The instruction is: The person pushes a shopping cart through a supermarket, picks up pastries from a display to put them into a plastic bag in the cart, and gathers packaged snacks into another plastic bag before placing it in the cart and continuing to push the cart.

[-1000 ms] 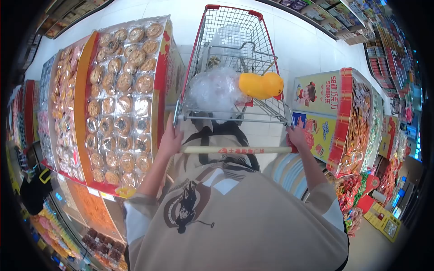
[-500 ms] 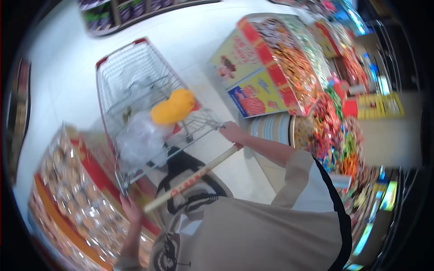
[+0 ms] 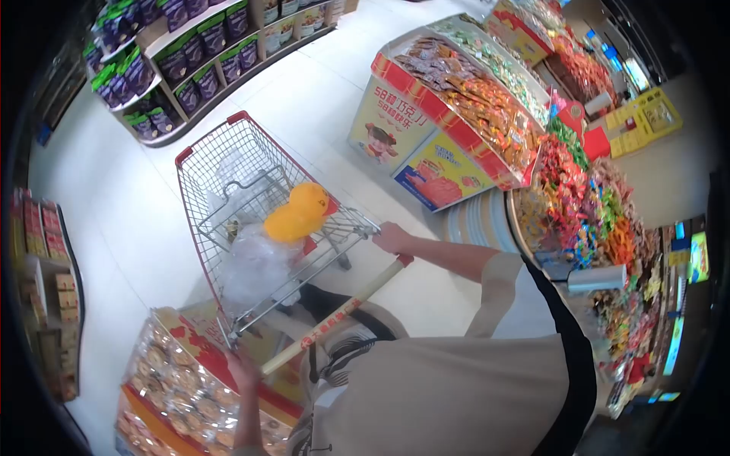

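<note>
Gripping the shopping cart [image 3: 238, 117] near opposite ends of its pale handle [image 3: 327, 323] are left hand [image 3: 242, 368] and right hand [image 3: 393, 239].

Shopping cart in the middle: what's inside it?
The shopping cart holds a rounded yellow item, a see-through plastic bag beside it near the handle, and more whitish plastic toward the front. The bag's contents are unclear; whatever lies beneath is covered.
</note>
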### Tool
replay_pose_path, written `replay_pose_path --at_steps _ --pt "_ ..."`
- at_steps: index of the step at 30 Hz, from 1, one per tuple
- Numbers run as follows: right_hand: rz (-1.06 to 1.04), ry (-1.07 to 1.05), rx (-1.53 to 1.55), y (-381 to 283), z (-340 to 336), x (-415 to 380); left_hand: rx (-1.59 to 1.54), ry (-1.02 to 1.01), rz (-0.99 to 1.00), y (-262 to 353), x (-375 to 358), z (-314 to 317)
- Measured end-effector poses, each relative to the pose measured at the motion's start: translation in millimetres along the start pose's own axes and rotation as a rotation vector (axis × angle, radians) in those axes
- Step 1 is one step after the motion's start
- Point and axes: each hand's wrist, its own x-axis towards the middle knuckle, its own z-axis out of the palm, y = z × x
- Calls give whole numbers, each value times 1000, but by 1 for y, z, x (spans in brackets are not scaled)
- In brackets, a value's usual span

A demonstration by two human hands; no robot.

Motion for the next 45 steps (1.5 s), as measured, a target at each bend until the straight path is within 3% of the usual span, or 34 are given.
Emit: replay_pose_path --at_steps 2,5,9,15,19,20,23,24,27,32,35,38,41,42,45 --pt "77 -43 40 -21 -15 6 -64 -79 -34 8 29 -10" --pt "-13 45 -9 -26 -18 35 90 11 102 -23 85 -9" --pt "23 15 90 -46 -37 60 197 -124 36 37 129 -22" --pt "34 84 135 -60 -70 100 305 -158 24 60 208 -14" --pt "60 145 181 -74 -93 124 258 -180 -155 150 241 -7" --pt "59 180 193 -77 -97 128 244 -161 -36 147 257 -6" --pt "109 121 217 -81 -122 146 248 -175 -14 157 298 -1" --pt "105 130 234 -82 -132 150 224 -202 -111 187 305 2" --pt "117 125 265 -83 -153 163 257 -197 53 193 351 11" --pt "253 129 364 -108 -208 165 221 -280 81 228 414 26" --pt "302 105 387 -108 -228 185 268 -291 106 285 433 33" --pt "273 159 354 -96 -216 228 231 -338 137 336 468 50" --pt "326 208 343 -106 -207 254 249 -350 177 342 526 62" --pt "331 146 358 -90 -233 255 281 -356 99 365 517 68" --pt "347 226 353 -96 -223 285 275 -386 183 389 560 84"
